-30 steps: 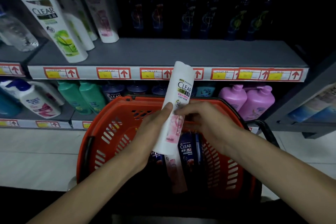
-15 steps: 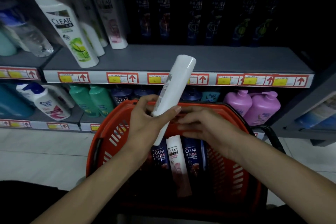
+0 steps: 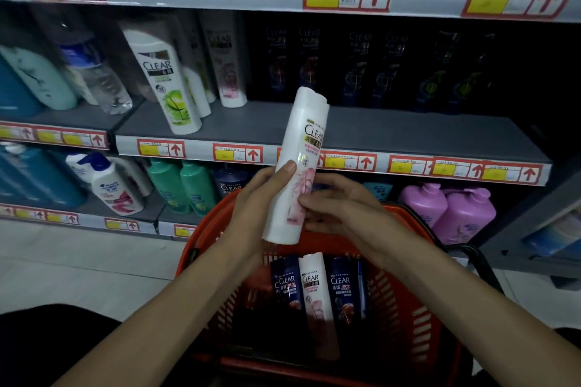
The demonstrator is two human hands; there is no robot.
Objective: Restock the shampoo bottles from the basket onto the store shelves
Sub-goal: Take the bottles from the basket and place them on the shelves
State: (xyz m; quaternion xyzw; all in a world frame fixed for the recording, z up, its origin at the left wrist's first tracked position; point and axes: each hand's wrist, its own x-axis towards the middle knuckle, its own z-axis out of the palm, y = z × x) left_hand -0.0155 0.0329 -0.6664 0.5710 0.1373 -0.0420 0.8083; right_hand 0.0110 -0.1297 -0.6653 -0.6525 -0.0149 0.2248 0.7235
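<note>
A white Clear shampoo bottle [image 3: 300, 163] with a pink flower label stands nearly upright above the red basket [image 3: 418, 317], cap end up. My left hand [image 3: 257, 201] grips its lower half from the left. My right hand [image 3: 339, 207] touches its lower right side with the fingertips. Inside the basket lie another white pink-label bottle [image 3: 316, 295] and two dark blue Clear bottles [image 3: 287, 283] [image 3: 344, 287]. The grey middle shelf [image 3: 377, 132] runs behind the held bottle, with bare board in front of the dark bottles.
On the middle shelf stand a white green-label Clear bottle [image 3: 166, 78], a white pink-label one [image 3: 226, 66] and a row of dark bottles [image 3: 393, 69]. The lower shelf holds green bottles [image 3: 182, 185] and purple pump bottles [image 3: 462, 210]. Pale floor lies at left.
The bottle has been turned so its label faces me and stands more upright. My right hand has come onto its lower side. The view has tilted up, showing a higher shelf edge.
</note>
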